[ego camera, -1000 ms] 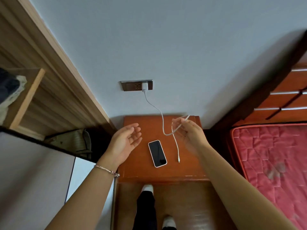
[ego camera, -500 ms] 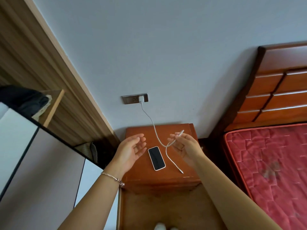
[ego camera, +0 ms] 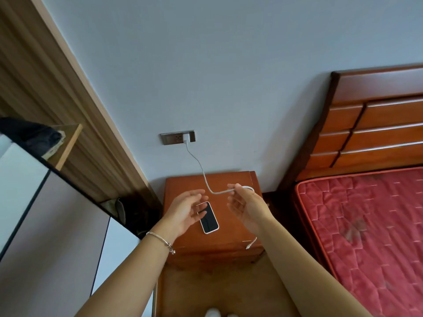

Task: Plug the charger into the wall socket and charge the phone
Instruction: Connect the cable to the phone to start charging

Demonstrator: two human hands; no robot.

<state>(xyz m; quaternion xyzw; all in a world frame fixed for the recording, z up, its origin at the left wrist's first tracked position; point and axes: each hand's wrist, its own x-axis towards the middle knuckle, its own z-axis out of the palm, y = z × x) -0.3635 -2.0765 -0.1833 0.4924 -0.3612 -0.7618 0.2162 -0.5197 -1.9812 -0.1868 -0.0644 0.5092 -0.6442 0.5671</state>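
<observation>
A white charger [ego camera: 185, 137] sits plugged into the metal wall socket [ego camera: 177, 137]. Its white cable [ego camera: 201, 168] runs down to my right hand [ego camera: 246, 204], which pinches it between thumb and fingers above the nightstand. The cable's free plug end [ego camera: 249, 246] dangles below my right wrist near the nightstand's front right corner. A phone [ego camera: 208, 218] with a dark screen and white case lies face up on the wooden nightstand [ego camera: 229, 239]. My left hand [ego camera: 185, 212] hovers open just left of the phone, covering its top left edge.
A bed with a red mattress [ego camera: 366, 225] and wooden headboard [ego camera: 377, 124] stands right of the nightstand. A wardrobe with a wood-grain side [ego camera: 68, 124] and pale doors [ego camera: 27, 202] fills the left. My feet [ego camera: 219, 313] show at the bottom edge.
The view has pulled back from the nightstand. My right hand has slid along the cable, so the plug end now hangs lower right. My left hand has moved closer over the phone.
</observation>
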